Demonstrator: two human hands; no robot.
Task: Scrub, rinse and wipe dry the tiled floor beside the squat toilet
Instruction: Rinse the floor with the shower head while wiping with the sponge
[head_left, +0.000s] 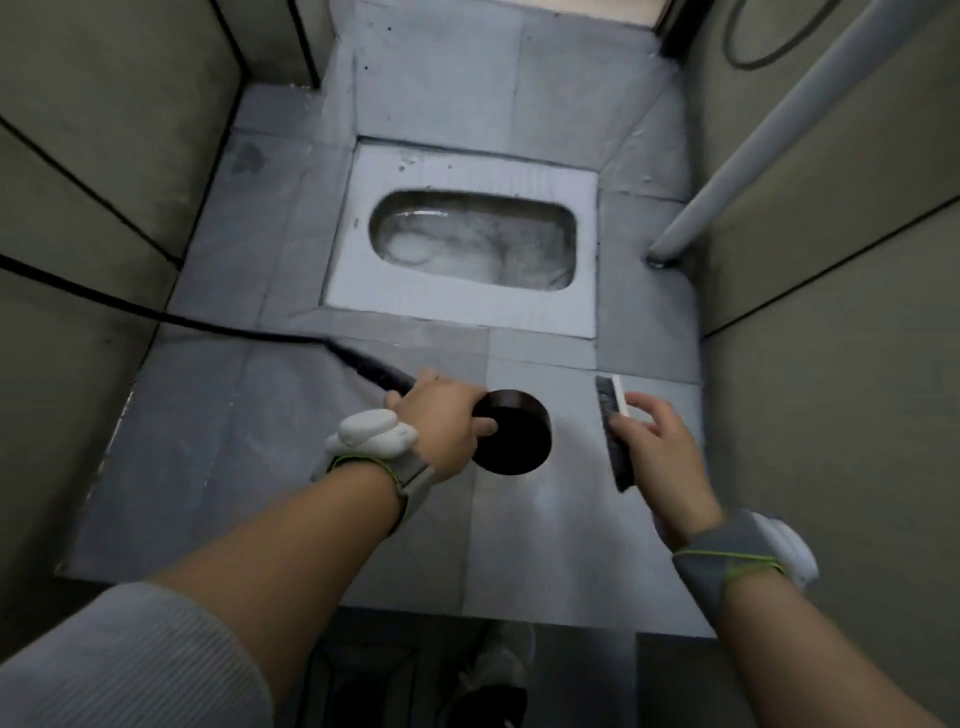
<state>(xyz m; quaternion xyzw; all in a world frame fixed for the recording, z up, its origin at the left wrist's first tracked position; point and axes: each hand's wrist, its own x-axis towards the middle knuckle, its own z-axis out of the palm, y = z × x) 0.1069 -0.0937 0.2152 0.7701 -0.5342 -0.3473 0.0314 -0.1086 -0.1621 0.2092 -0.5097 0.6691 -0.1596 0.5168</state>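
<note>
The left hand (441, 415) is gripping a dark round shower head (514, 436), its black hose (218, 325) trailing off to the left wall. The right hand (657, 447) is holding a scrub brush (615, 431) with its bristles facing left, above the wet grey tiled floor (260, 441). The squat toilet (467, 244) is lying beyond both hands. A grey pipe (748, 150) is slanting down the right wall. Both wrists are wearing grey bands.
</note>
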